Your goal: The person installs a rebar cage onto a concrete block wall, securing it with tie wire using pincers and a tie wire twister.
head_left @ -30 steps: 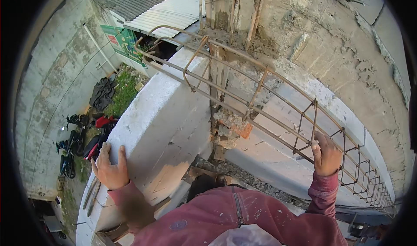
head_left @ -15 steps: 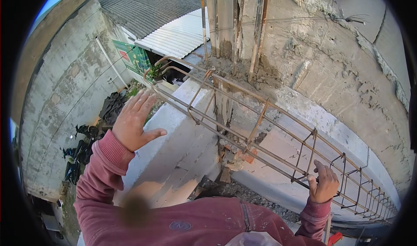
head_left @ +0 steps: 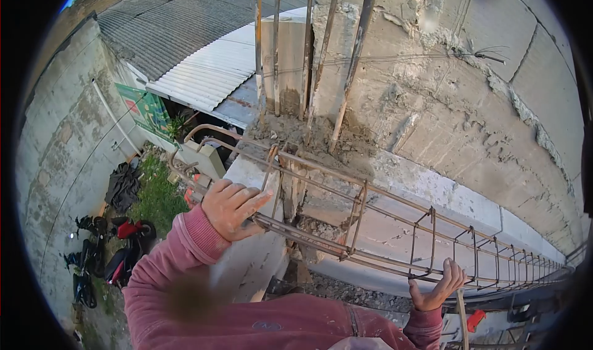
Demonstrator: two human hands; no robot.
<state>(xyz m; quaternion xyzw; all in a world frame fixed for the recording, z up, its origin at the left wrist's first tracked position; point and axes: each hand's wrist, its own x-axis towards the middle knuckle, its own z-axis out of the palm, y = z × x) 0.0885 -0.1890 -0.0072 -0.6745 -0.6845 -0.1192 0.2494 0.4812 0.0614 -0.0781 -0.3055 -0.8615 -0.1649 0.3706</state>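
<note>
A long rebar cage (head_left: 357, 217) of steel bars and square ties runs from the left centre to the far right, alongside a pale concrete beam (head_left: 432, 195). My left hand (head_left: 235, 209) is at the cage's lower bars near its bent left end, fingers curled round them. Farther right, my right hand (head_left: 438, 285) touches the lower bar, with its thumb and fingers apart and the fingertips resting on it. Upright steel bars (head_left: 313, 72) rise from rough mortar (head_left: 296, 130) behind the cage.
A rough plastered wall (head_left: 432, 96) stands behind the beam. At the left, far below, are motorcycles (head_left: 126, 245), grass and a dark sheet (head_left: 123, 186) beside a wall (head_left: 55, 146). Corrugated roofing (head_left: 204, 59) spans the top left. Something red (head_left: 475, 320) lies at the lower right.
My left hand has come down onto the cage and closed on its lower bars. My right hand has moved slightly down and left. The view has shifted, showing more of the ground at the left.
</note>
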